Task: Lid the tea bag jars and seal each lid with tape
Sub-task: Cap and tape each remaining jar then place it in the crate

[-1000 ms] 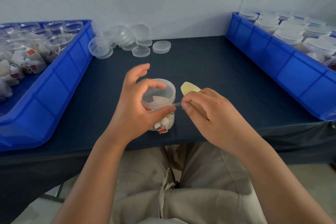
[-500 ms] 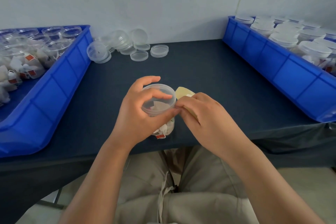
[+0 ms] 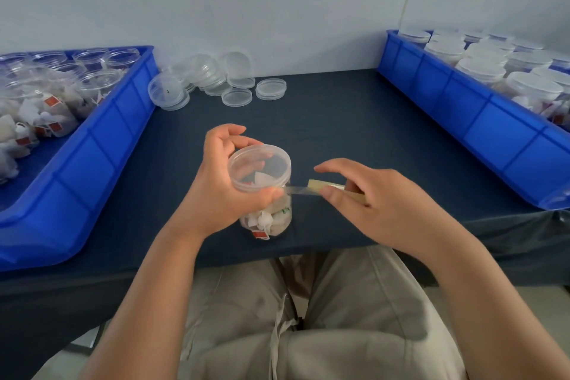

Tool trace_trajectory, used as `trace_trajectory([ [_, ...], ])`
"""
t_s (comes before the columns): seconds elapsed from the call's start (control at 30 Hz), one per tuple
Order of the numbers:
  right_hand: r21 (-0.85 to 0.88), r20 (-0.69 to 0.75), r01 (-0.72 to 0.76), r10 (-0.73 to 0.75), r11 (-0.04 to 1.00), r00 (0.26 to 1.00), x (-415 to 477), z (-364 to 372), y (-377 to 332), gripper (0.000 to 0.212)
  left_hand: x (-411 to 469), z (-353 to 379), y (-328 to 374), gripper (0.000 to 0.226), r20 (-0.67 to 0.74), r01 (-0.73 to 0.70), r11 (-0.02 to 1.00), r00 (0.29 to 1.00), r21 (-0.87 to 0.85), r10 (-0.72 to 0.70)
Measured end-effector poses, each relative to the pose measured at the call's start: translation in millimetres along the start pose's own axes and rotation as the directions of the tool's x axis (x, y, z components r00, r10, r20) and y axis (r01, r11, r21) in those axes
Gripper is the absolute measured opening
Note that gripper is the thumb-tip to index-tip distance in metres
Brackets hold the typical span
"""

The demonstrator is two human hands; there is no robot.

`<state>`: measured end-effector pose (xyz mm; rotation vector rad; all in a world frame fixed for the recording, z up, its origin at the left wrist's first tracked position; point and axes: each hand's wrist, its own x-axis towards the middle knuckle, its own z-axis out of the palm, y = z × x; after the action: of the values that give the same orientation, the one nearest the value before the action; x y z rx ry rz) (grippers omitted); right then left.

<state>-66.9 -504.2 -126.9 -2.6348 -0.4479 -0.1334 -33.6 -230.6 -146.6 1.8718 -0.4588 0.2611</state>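
One lidded jar (image 3: 265,194) of tea bags is at the near edge of the surface (image 3: 339,120), gripped by the left hand (image 3: 216,191) with fingers clamped round it. The right hand (image 3: 379,203) pinches one tape roll (image 3: 324,185), mostly hidden under its fingers, and the roll's clear strip (image 3: 300,191) reaches the jar. Two blue bins (image 3: 101,157), left and right, are cut off, and the far loose lids (image 3: 237,97) overlap too much to count.

Desk: What is the left hand (image 3: 222,185) doing?
Photographer: It grips the jar (image 3: 271,219) from its left side — thumb pressed across the front near the top, fingers curled round the back, wrist bent inward.
Desk: And the right hand (image 3: 379,203)?
Photographer: It pinches the tape roll (image 3: 324,185) between thumb and curled fingers, index finger stretched out above it. Both forearms are bare, rising from the lower edge and converging.
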Motion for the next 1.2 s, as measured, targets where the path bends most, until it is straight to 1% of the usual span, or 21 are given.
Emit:
trace_trajectory([
  [0.07, -0.012, -0.017, 0.026, -0.026, 1.000, 1.000, 0.4, -2.7, -0.4, 0.042, 3.4, -3.0, -4.0, 0.095, 0.029, 0.022, 1.000, 0.999, -0.013, -0.022],
  [0.2, -0.054, -0.116, 0.083, -0.089, 0.995, 0.989, -0.5, -0.5, -13.1, 0.043, 4.9, -7.9, -10.9, 0.100, 0.073, 0.058, 0.992, 0.996, -0.109, -0.050],
  [0.3, -0.089, -0.120, 0.101, -0.111, 0.991, 0.987, 2.2, 3.8, -16.7, 0.044, 7.1, -13.9, -14.5, 0.093, 0.122, 0.050, 0.989, 0.992, -0.142, -0.033],
  [0.4, -0.084, -0.134, 0.107, -0.117, 0.991, 0.984, 4.4, 6.6, -16.2, 0.044, 13.1, -19.0, -17.0, 0.081, 0.177, 0.052, 0.984, 0.984, -0.168, -0.022],
  [0.5, -0.060, -0.157, 0.116, -0.124, 0.991, 0.980, 6.2, 10.4, -14.4, 0.045, 16.3, -18.4, -21.6, 0.074, 0.158, 0.062, 0.981, 0.987, -0.185, -0.032],
  [0.57, -0.047, -0.170, 0.121, -0.127, 0.992, 0.977, 6.8, 12.7, -14.1, 0.045, 15.7, -14.6, -26.8, 0.081, 0.117, 0.074, 0.967, 0.992, -0.243, -0.047],
  [0.63, -0.048, -0.162, 0.115, -0.121, 0.992, 0.979, 6.9, 13.4, -15.9, 0.045, 15.8, -11.1, -31.3, 0.094, 0.107, 0.090, 0.953, 0.992, -0.291, -0.061],
  [0.73, -0.036, -0.157, 0.108, -0.112, 0.994, 0.981, 7.2, 13.3, -19.7, 0.047, 18.1, -5.9, -33.3, 0.109, 0.170, 0.155, 0.930, 0.980, -0.333, -0.102],
  [0.8, -0.050, -0.142, 0.088, -0.094, 0.995, 0.985, 8.1, 12.5, -20.8, 0.052, 20.2, -1.5, -32.8, 0.113, 0.220, 0.210, 0.914, 0.966, -0.348, -0.138],
  [0.9, -0.050, -0.123, 0.062, -0.068, 0.997, 0.990, 7.0, 11.5, -19.2, 0.055, 23.5, 5.9, -32.2, 0.102, 0.257, 0.247, 0.902, 0.953, -0.355, -0.160],
  [0.97, -0.019, -0.102, 0.041, -0.043, 0.999, 0.994, 5.7, 11.3, -17.5, 0.055, 25.3, 9.0, -32.7, 0.087, 0.274, 0.234, 0.909, 0.951, -0.345, -0.141],
  [1.03, 0.002, -0.099, 0.020, -0.019, 1.000, 0.995, 4.7, 11.3, -16.3, 0.055, 26.3, 10.0, -32.9, 0.081, 0.282, 0.211, 0.929, 0.951, -0.304, -0.124],
  [1.13, 0.000, -0.115, -0.005, 0.005, 1.000, 0.993, 3.6, 11.3, -16.7, 0.057, 23.7, 7.4, -27.8, 0.085, 0.217, 0.181, 0.949, 0.968, -0.256, -0.126],
  [1.2, 0.000, -0.145, -0.018, 0.018, 1.000, 0.989, 2.4, 12.4, -18.3, 0.055, 17.2, 4.8, -22.5, 0.078, 0.163, 0.144, 0.963, 0.981, -0.227, -0.108],
])
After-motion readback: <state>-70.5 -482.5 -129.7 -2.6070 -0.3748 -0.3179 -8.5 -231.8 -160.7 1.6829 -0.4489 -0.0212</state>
